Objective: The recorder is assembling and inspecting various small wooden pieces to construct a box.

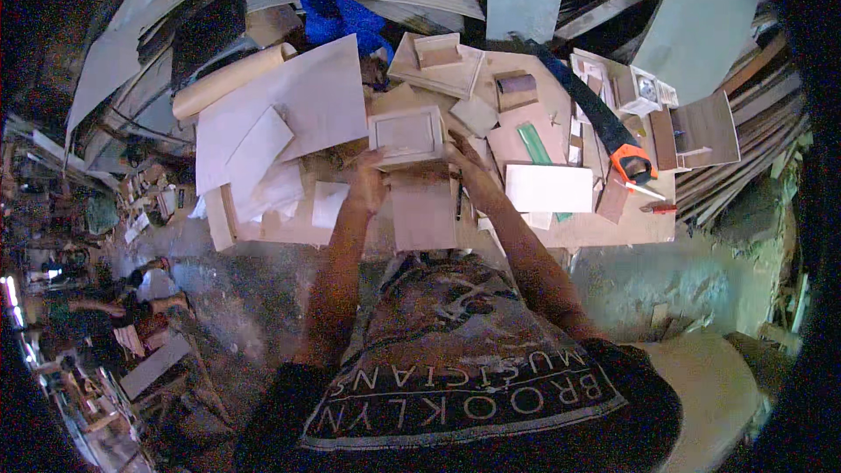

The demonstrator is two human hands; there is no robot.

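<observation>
Cluttered tabletop (613, 234) before me. Large pale sheet (324, 92) on worker's left, orange-handled handsaw (589, 103) at right. Between them, near the middle, a framed wooden piece (407, 134): left hand (372, 171), right hand (462, 156) at opposite sides, fingers clamped on it.

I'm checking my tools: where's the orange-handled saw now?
In the head view, the saw lies at right on the table, its orange handle right of the white rectangular panel.

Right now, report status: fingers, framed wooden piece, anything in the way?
Left fingers, right fingers holding framed wooden piece. Brown board close on near side. Saw clear, off right.
</observation>
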